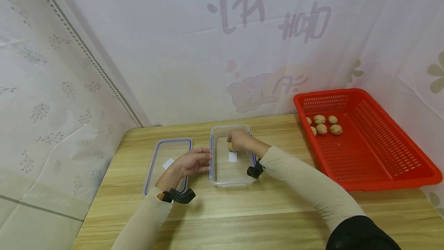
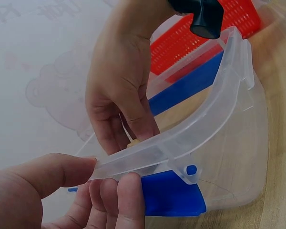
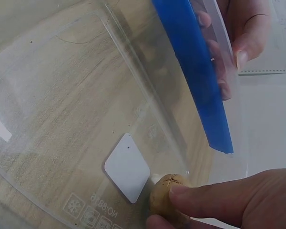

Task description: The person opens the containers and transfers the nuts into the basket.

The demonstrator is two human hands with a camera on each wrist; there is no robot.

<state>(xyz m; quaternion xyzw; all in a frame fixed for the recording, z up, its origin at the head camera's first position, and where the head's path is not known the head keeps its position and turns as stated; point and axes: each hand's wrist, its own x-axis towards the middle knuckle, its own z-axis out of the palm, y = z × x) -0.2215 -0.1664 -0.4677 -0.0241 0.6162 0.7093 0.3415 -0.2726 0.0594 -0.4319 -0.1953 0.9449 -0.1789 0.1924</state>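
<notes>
A clear plastic food container with blue side latches sits on the wooden table, a white label at its bottom. My left hand holds the container's left side, the thumb on the rim and the fingers under it by the blue latch. Inside the container, my right hand pinches a walnut between thumb and fingers, low and close beside the label. The left wrist view shows only a sliver of this walnut behind the rim.
Left of the container lies its clear lid with a blue seal, partly behind my left hand. On the right stands a red perforated basket, several walnuts at its left side. Patterned cloth hangs behind the table.
</notes>
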